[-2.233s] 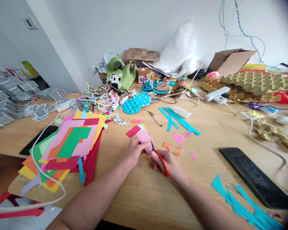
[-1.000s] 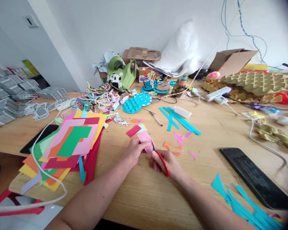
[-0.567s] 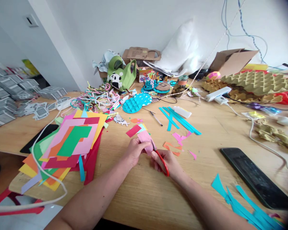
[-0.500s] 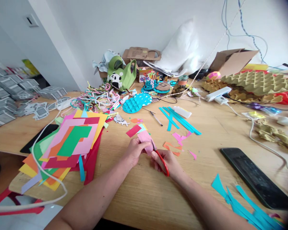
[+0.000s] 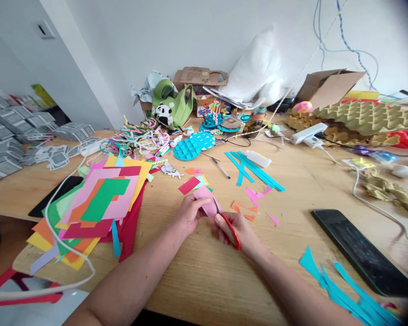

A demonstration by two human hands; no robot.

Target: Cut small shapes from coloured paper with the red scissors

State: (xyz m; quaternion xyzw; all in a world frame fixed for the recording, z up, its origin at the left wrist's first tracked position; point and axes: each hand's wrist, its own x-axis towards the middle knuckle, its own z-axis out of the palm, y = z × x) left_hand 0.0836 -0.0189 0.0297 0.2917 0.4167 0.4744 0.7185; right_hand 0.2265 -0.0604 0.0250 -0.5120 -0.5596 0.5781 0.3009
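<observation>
My left hand pinches a small pink paper piece between thumb and fingers over the middle of the table. My right hand is closed round the red handles of the scissors, whose dark blades lie at the right edge of the pink paper. Just beyond my left hand, a dark red paper piece lies beside light blue and yellow pieces. To the right are orange scraps and pink scraps.
A pile of coloured paper covers the left side. Blue strips and a pen lie beyond my hands. A black phone is at the right, near more blue strips. White cables cross both sides.
The pink paper has shifted slightly down and left and tilted in my left hand, uncovering more of the green and yellow pieces behind it. My right hand has barely moved.
</observation>
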